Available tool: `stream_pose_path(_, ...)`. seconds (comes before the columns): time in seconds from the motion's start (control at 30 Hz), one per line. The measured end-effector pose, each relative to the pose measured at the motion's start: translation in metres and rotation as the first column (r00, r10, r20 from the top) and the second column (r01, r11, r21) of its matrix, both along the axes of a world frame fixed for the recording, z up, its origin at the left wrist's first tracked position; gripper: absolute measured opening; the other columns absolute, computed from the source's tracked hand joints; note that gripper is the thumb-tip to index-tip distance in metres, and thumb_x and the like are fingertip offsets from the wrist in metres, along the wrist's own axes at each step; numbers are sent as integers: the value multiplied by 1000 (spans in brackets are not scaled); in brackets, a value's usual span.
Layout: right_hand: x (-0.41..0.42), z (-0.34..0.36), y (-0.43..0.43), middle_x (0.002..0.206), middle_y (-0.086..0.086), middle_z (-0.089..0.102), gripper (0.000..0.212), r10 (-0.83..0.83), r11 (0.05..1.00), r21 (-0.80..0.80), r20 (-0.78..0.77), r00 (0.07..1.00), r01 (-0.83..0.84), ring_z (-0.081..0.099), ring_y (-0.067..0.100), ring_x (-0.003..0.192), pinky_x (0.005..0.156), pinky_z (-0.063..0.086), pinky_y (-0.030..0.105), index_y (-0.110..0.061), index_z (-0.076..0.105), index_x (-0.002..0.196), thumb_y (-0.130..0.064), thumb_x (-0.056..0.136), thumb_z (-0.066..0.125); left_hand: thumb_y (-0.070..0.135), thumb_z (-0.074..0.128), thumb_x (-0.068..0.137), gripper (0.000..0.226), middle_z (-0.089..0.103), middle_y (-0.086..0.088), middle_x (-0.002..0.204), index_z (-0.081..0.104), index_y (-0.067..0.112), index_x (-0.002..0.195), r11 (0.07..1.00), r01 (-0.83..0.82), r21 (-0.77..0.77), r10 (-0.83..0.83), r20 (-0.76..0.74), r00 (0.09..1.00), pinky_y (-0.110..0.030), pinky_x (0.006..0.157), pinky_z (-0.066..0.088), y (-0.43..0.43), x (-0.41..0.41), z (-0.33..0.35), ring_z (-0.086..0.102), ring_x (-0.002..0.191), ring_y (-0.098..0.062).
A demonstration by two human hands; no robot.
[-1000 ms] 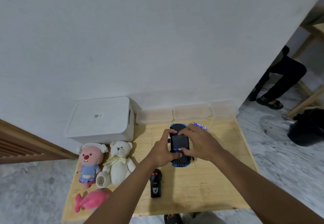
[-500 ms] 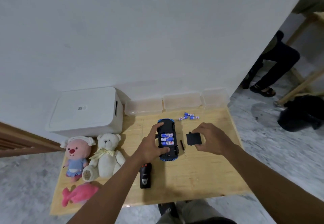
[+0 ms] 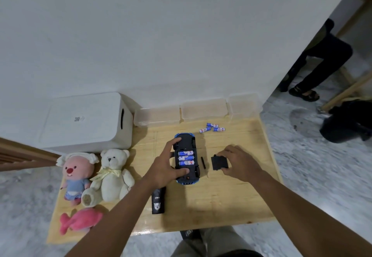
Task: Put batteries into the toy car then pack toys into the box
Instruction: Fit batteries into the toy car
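1. Black plastic is the finding of note: the battery cover (image 3: 218, 164) is off the toy car (image 3: 187, 142). A second ago both hands lay over the car's closed underside; half a second ago the cover was already out to the right, and it is in much the same place now, low over the tabletop (image 3: 221, 200) just right of the car and apart from it.
2. Right hand (image 3: 240, 163): the fingers are curled over the cover's right edge and pinch it. Whether the cover is fully set down cannot be told.
3. Left hand (image 3: 164, 167): it is clamped on the car, fingers at the far end and thumb at the near end. The car lies upside down at mid tabletop.
4. The bay is now exposed, with three seated batteries (image 3: 186, 158) side by side across it. Three loose batteries (image 3: 212, 127) lie near the far edge, well apart from the car.
5. A thin black screwdriver (image 3: 203, 163) lies between the car and the cover.
6. Judgement: the opening step is done and the bay is reachable. It cannot be told which set of cells is the fresh one. If the seated three are spent, they must come out before the loose three go in. If not, the cover can go back on.
7. Packing has not begun. The white box (image 3: 86, 122) at far left has its lid on. The pink-faced plush (image 3: 75, 173), white teddy bear (image 3: 113, 174), pink fish plush (image 3: 80, 219) and remote control (image 3: 158, 200) all lie outside it.
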State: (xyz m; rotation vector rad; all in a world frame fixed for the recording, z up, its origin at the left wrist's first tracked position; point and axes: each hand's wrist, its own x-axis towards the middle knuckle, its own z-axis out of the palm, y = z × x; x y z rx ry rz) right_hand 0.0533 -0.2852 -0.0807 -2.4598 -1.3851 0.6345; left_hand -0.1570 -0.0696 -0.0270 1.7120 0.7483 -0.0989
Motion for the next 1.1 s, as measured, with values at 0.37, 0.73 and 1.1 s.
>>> stream_pose_path(0.37,-21,55,18,109,-20,59,29,-398,807,304,-353,847,506,62,3,93,81,52,24,-36,69,113,-29,86,76,8,88,74,100,61,10,130,34,53,145,1000,-15,-6,15,39,999,-44,85,64,-6,4,9,57,127,-10)
stream_pose_path(0.73,-80,86,72,90,-15,63,28,-505,809,217,-218,835,546,64,12,87,73,54,32,-31,64,88,-51,75,78,8,85,70,100,61,6,121,30,50,143,996,-55,70,47,114,992,-32,81,63,-29,13,23,70,103,-13)
stream_pose_path(1.1,-103,95,89,91,-8,70,37,-629,746,177,-130,767,642,66,17,88,71,54,31,-25,71,98,-56,77,75,13,91,69,105,61,25,116,27,39,148,977,-143,160,117,159,980,-25,82,59,-44,8,26,62,98,14)
